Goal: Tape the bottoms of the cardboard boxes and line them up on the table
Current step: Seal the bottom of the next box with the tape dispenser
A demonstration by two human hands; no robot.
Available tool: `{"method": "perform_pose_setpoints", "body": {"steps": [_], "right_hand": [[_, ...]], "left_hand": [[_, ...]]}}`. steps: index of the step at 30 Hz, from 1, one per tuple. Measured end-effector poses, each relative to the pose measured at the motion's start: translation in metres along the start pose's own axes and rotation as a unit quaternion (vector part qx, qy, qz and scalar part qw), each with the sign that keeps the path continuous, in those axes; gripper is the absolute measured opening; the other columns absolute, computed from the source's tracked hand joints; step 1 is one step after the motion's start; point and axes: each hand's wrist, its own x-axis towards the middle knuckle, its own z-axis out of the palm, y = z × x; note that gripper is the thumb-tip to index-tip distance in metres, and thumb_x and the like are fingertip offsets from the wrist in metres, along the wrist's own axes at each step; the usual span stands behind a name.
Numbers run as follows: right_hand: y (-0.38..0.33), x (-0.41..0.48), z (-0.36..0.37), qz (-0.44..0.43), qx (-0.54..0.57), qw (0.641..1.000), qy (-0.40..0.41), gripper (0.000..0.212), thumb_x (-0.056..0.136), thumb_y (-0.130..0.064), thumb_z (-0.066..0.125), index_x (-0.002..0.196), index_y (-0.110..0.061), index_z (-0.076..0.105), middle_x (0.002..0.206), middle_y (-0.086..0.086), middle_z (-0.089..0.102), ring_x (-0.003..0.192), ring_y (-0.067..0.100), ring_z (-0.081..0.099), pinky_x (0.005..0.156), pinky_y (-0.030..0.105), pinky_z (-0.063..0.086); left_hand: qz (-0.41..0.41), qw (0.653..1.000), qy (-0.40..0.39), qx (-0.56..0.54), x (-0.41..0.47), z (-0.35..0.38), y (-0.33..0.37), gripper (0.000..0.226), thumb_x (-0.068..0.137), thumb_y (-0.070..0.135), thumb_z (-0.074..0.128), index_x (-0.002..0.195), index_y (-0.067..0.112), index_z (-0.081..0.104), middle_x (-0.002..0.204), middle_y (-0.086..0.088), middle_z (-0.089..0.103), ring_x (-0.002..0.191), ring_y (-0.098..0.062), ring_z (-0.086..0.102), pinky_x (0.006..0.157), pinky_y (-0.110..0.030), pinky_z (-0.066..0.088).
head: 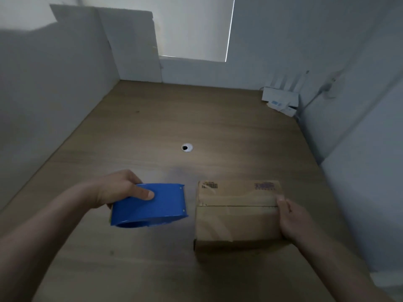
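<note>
Grips blue tape dispenser (pixel 150 205) in left hand (pixel 117 188), lower left. Apparently clasps right edge of cardboard box (pixel 235 219) with right hand (pixel 294 221), on tabletop (pixel 196 118).

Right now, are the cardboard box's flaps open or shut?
Shut. The flaps of the box lie flat and meet along a seam across its upward face. Whether tape covers it, cannot tell.

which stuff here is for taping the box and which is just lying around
Job: box, held by the right hand; blue tape dispenser, in the left hand.
Lying about: router in the far right corner; white boards at the back.
</note>
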Motion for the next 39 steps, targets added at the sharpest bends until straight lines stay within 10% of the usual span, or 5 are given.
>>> {"method": "perform_pose_setpoints", "body": {"steps": [7, 16, 21, 30, 39], "right_hand": [[0.002, -0.003, 0.0, -0.005, -0.002, 1.0, 0.016, 0.041, 0.107, -0.039, 0.031, 0.092, -0.014, 0.061, 0.1, 0.016, 0.062, 0.091, 0.025, 0.053, 0.074, 0.032, 0.033], [-0.004, -0.005, -0.001, 0.003, 0.005, 1.0, 0.007, 0.043, 0.107, -0.038, 0.029, 0.098, -0.011, 0.061, 0.098, 0.012, 0.059, 0.089, 0.024, 0.05, 0.074, 0.033, 0.034], [-0.007, -0.012, -0.004, -0.02, 0.041, 0.999, 0.015, 0.048, 0.107, -0.031, 0.035, 0.153, -0.015, 0.036, 0.154, 0.007, 0.041, 0.138, 0.026, 0.04, 0.108, 0.025, 0.028], [-0.003, -0.019, 0.003, -0.017, 0.111, 0.993, 0.026, 0.05, 0.107, -0.024, 0.037, 0.156, -0.024, 0.029, 0.16, 0.001, 0.032, 0.145, 0.022, 0.031, 0.107, 0.02, 0.021], [0.013, -0.047, -0.009, -0.034, 0.059, 0.995, 0.071, 0.074, 0.1, -0.018, 0.05, 0.157, -0.035, 0.007, 0.167, 0.001, 0.005, 0.153, 0.019, 0.007, 0.119, 0.031, 0.007]], "left_hand": [[-0.017, 0.999, -0.008, 0.048, 0.025, 0.004, 0.003, 0.038, 0.079, 0.047, 0.078, 0.092, 0.011, 0.077, 0.083, -0.006, 0.077, 0.077, -0.026, 0.074, 0.067, -0.039, 0.059], [-0.019, 0.946, 0.051, 0.32, 0.048, 0.03, 0.056, 0.049, 0.081, 0.052, 0.073, 0.063, 0.013, 0.049, 0.059, -0.001, 0.044, 0.055, -0.018, 0.041, 0.06, -0.03, 0.032], [-0.036, 0.928, 0.111, 0.354, 0.058, 0.054, 0.054, 0.044, 0.082, 0.055, 0.069, 0.069, 0.016, 0.054, 0.067, 0.001, 0.055, 0.062, -0.017, 0.053, 0.06, -0.028, 0.041], [-0.012, 0.893, 0.44, 0.095, 0.058, 0.106, 0.035, 0.027, 0.098, 0.046, 0.045, 0.09, 0.021, 0.048, 0.081, 0.003, 0.061, 0.072, -0.021, 0.06, 0.069, -0.041, 0.056], [0.002, 0.876, 0.475, 0.087, 0.074, 0.168, 0.068, 0.031, 0.098, 0.04, 0.049, 0.123, 0.021, 0.05, 0.11, 0.0, 0.067, 0.102, -0.025, 0.061, 0.086, -0.044, 0.047]]}}
